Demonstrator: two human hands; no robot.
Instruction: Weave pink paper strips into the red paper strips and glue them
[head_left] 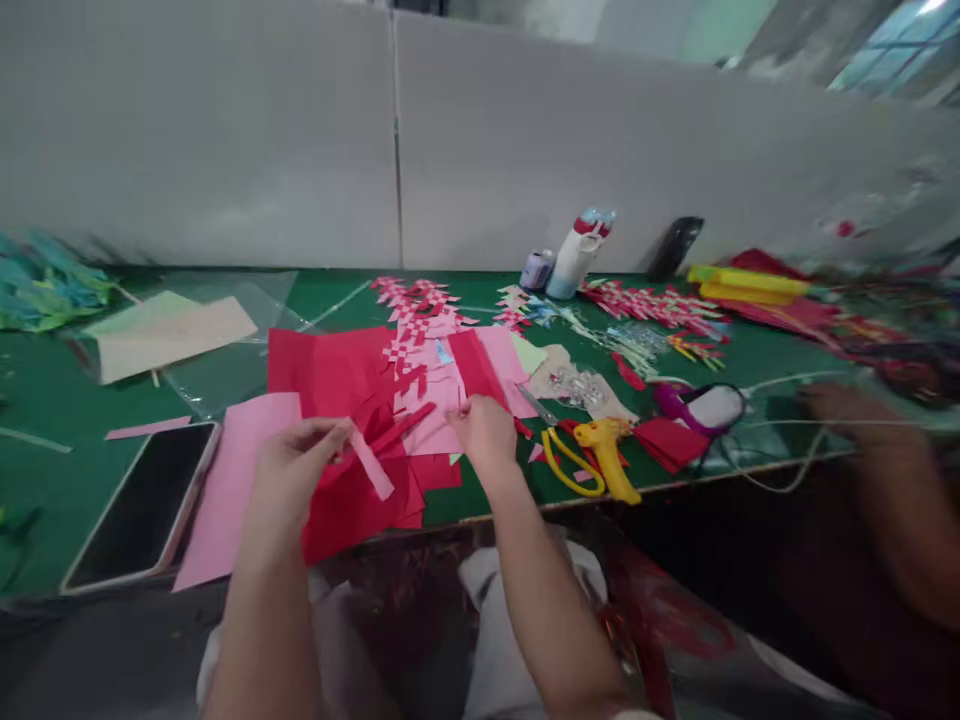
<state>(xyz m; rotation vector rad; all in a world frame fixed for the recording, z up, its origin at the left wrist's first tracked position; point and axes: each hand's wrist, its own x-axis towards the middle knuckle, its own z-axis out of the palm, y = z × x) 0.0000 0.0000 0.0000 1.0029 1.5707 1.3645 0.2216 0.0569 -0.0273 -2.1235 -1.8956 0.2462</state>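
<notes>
My left hand (294, 470) pinches a pink paper strip (371, 466), whose free end hangs down to the right over red paper (330, 370). Over the pink sheets, my right hand (484, 432) has its thumb and fingers closed together; what they hold, if anything, is too small to make out. A narrow red strip (403, 428) lies between the two hands. Beneath my left forearm is a pink sheet (236, 480). Woven red-and-pink paper pieces (412, 310) lie just beyond the sheets.
A phone (142, 505) lies at the left front edge. On the right are yellow-handled scissors (574, 465), a yellow glue gun (609, 455), a purple-and-white item (705, 408) and cords. A bottle (576, 258) and a can (536, 270) stand by the grey partition (487, 140). Another person's blurred arm (892, 480) reaches in at right.
</notes>
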